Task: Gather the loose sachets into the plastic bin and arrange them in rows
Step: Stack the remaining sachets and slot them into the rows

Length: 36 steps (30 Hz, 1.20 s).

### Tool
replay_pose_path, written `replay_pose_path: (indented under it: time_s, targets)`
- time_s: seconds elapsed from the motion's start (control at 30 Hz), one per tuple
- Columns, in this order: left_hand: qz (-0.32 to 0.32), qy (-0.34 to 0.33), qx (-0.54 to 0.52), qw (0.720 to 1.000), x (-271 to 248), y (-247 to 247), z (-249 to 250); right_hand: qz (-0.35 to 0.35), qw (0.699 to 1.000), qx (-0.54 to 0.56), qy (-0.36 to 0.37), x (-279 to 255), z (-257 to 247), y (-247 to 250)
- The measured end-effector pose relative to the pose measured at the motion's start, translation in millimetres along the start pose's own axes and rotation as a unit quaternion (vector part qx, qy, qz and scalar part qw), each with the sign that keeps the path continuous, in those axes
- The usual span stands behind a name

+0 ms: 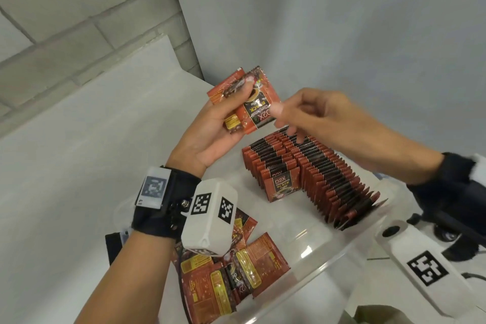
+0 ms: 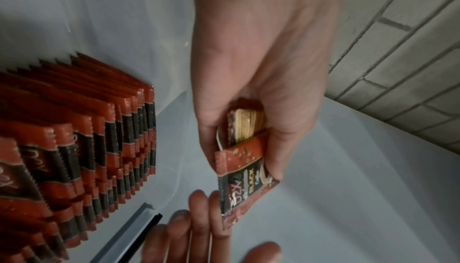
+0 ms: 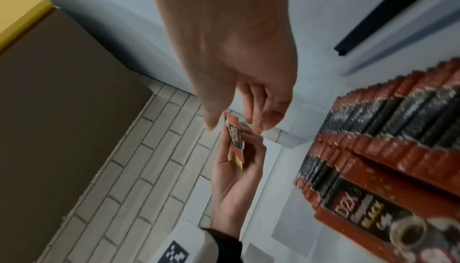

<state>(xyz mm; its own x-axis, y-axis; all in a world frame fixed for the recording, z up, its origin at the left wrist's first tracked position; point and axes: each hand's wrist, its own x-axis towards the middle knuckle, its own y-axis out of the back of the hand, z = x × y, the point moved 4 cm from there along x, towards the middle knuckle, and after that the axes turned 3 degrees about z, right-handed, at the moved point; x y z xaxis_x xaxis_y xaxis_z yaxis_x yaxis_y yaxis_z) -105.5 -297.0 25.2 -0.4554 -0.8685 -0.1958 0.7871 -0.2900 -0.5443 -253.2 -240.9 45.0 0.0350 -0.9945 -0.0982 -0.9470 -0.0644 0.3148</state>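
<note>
Our left hand (image 1: 210, 134) is raised above the table (image 1: 92, 139), palm up, its fingers and thumb curled round a small bunch of sachets (image 1: 252, 102) fanned out at their tops. The front one of the bunch shows its printed face, upside down in the head view, and the thumb lies across it. The left wrist view shows the same bunch (image 2: 245, 159) pinched between thumb and fingers, with the yellow-printed back of another sachet showing behind the front one.

Our right hand (image 1: 315, 113) reaches in from the right with its fingers loosely spread and holding nothing. Its thumb tip is right at the edge of the front sachet; in the right wrist view the thumb and forefinger of this hand (image 3: 248, 90) stand on either side of the bunch's top, and we cannot tell whether they touch it.

Below the hands sits the clear plastic bin (image 1: 328, 252). Inside it, two rows of sachets (image 1: 310, 173) stand on edge, packed tight side by side, the right row longer than the left. Nearer to us, a loose pile of sachets (image 1: 236, 271) lies flat and jumbled, partly hidden by the white camera block on our left wrist. Whether that pile lies inside the bin we cannot tell.
</note>
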Motion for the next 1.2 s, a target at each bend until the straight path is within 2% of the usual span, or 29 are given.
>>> replay_pose_path:
  time_s: [0.1, 0.3, 0.47, 0.57, 0.67, 0.8, 0.9, 1.0, 1.1, 1.2]
  targets:
    - [-0.009, -0.01, 0.007, 1.0, 0, -1, 0, -0.033, 0.999, 0.013, -0.008, -1, 5, -5]
    - [-0.005, -0.009, 0.048, 0.999, 1, 5, -1, 0.027, 0.999, 0.031, 0.012, 5, -2, 15]
    - [-0.041, 0.036, 0.124, 0.991, 1, 5, -10, 0.057, 0.998, -0.012, 0.026, 8, -8, 24]
    - [-0.044, 0.037, 0.148, 0.987, 0, 4, -12, 0.047, 0.999, -0.008, 0.02, 9, -6, 21]
    - [-0.037, 0.027, 0.135, 0.99, 0, 5, -8, 0.011, 1.0, 0.026, -0.007, 9, 0, 16]
    - [-0.039, 0.034, 0.122, 0.991, 0, 2, -9, -0.008, 0.999, 0.048, -0.003, 8, 3, 19]
    - [-0.015, 0.036, 0.099, 0.994, 3, 3, -7, -0.056, 0.998, 0.004, 0.001, 4, 6, 20]
    - [0.012, 0.029, 0.073, 0.997, 4, 6, -4, -0.112, 0.989, -0.097, 0.005, -4, 13, 13]
    - [0.022, 0.03, 0.073, 0.997, 3, 6, -5, -0.135, 0.968, -0.208, 0.036, -9, 21, 3]
    - [0.019, 0.035, 0.064, 0.997, 3, 4, -5, -0.144, 0.951, -0.266, 0.062, -12, 27, -4]
